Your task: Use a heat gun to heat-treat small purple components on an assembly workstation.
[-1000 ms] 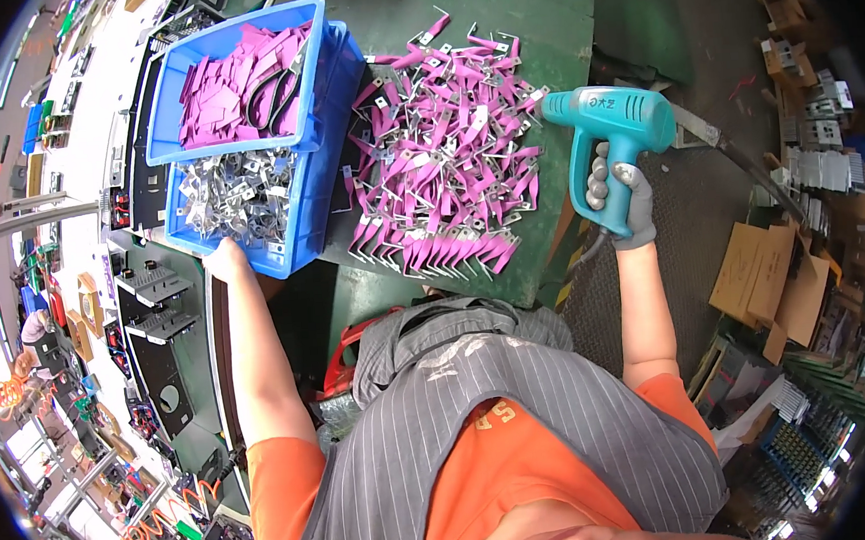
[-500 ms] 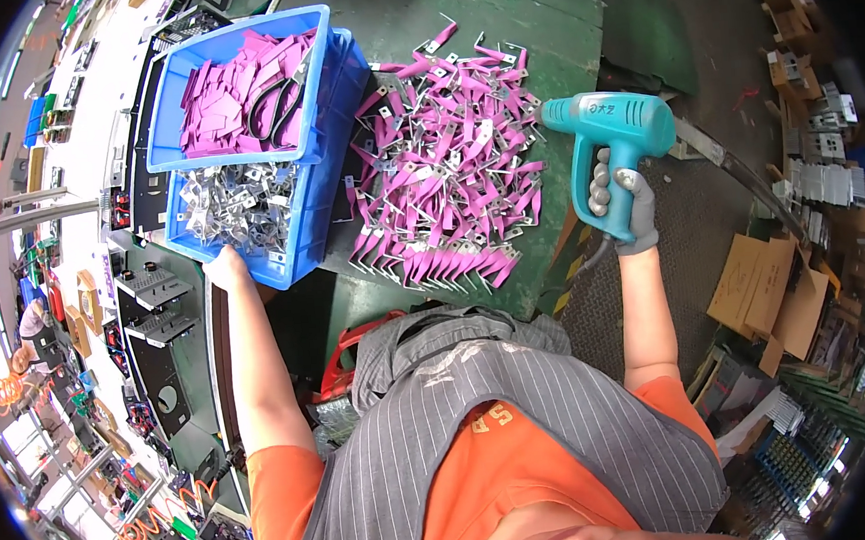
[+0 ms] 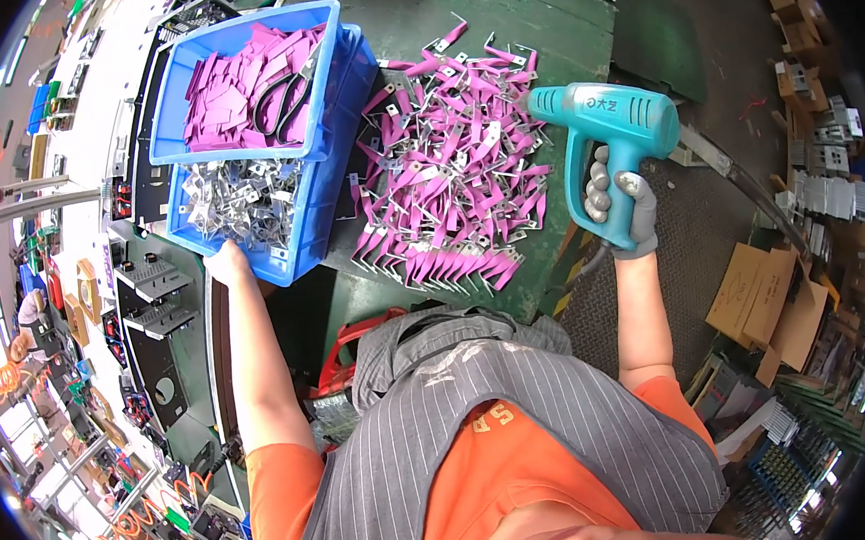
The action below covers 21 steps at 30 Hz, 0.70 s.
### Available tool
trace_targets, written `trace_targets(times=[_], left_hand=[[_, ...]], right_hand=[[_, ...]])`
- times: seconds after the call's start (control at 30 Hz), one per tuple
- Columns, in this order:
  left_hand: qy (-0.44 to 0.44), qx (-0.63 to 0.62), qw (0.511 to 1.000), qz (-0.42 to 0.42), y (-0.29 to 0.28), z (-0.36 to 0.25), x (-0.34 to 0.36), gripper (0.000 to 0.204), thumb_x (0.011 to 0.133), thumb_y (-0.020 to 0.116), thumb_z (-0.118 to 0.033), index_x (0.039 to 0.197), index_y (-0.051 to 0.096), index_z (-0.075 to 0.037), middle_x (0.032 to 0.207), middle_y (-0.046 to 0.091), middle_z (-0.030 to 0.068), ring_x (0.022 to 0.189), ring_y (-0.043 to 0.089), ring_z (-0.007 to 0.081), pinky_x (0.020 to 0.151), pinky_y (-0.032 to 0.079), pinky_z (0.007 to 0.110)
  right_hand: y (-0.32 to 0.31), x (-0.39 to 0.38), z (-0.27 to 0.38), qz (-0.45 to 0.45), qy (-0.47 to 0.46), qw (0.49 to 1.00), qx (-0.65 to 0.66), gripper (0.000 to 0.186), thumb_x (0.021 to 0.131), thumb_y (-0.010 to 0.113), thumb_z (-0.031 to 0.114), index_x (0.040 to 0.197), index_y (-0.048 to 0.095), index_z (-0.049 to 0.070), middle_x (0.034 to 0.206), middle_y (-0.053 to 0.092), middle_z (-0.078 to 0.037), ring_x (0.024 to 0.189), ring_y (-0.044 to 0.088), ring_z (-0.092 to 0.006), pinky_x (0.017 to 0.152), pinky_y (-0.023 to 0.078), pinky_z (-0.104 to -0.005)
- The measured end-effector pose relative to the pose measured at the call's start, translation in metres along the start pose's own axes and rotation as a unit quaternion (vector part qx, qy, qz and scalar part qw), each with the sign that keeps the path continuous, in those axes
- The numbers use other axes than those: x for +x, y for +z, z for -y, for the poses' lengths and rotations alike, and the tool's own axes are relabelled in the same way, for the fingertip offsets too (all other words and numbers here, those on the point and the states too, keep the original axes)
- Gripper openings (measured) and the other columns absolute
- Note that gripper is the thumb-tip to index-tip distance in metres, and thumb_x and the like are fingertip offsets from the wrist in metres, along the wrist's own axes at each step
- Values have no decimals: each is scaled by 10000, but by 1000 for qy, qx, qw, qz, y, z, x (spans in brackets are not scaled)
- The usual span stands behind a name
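My right hand (image 3: 617, 207), grey-gloved, clenched on heat gun (image 3: 603, 123) grip, nozzle now closer over right edge of pink pile (image 3: 452, 183) than a second ago; heat nearer sleeves. Left hand (image 3: 223, 260) unmoved at near rim of blue crate (image 3: 332, 192); grip unclear, fingers hidden. Pile: flat metal tabs in glossy pink sleeving, on green bench (image 3: 536, 22). Crate holds bare shiny brackets (image 3: 237, 198); upper tray pink sleeves, black scissors (image 3: 285, 95).

**Crowded green bench, narrow gaps**

Stacked blue plastic crates (image 3: 322, 192) are filling the left edge of the green workbench (image 3: 536, 22). A spread of pink-sleeved metal strips (image 3: 452, 183) is covering the middle, touching the crates. Bare bench is showing along the far edge and right corner, where the teal heat gun (image 3: 607, 117) is hanging.
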<state>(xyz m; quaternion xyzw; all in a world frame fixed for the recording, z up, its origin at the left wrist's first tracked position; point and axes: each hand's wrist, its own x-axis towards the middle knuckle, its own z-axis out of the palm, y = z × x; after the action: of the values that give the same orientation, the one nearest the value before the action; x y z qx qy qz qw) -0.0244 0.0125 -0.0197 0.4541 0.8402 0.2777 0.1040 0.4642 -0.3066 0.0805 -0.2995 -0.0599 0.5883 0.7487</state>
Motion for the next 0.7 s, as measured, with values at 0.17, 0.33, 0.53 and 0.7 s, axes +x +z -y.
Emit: trace_targets(times=[0.17,0.33,0.53,0.7], left_hand=[[-1,14,1000,13,-1,1,2,331,621,575,-155,871,639,51,848,652,197,791,632,320,762,471,385],[0,1,999,35,-8,-11,-7,351,644,572,-148,905,587,86,886,626,250,828,613,368,793,462,408],[-10,-8,999,43,-6,-8,-5,358,646,566,-149,919,582,82,904,622,253,841,610,373,794,461,407],[-2,14,1000,1,1,3,3,314,621,571,-144,852,635,58,836,650,202,784,629,333,761,468,390]], right_hand=[[0,-4,-3,-29,1,999,-20,399,751,592,152,1110,460,35,798,542,-41,607,546,-125,493,479,-260],[-5,-10,-6,-43,4,999,-26,394,750,591,151,1105,459,42,798,539,-38,605,542,-122,492,477,-261],[-2,-5,-5,-28,-4,999,-18,396,749,595,152,1104,457,43,799,539,-41,614,538,-123,501,475,-267],[6,8,-3,-3,-14,1000,-10,401,748,600,151,1106,458,40,804,540,-44,622,539,-125,507,475,-267]])
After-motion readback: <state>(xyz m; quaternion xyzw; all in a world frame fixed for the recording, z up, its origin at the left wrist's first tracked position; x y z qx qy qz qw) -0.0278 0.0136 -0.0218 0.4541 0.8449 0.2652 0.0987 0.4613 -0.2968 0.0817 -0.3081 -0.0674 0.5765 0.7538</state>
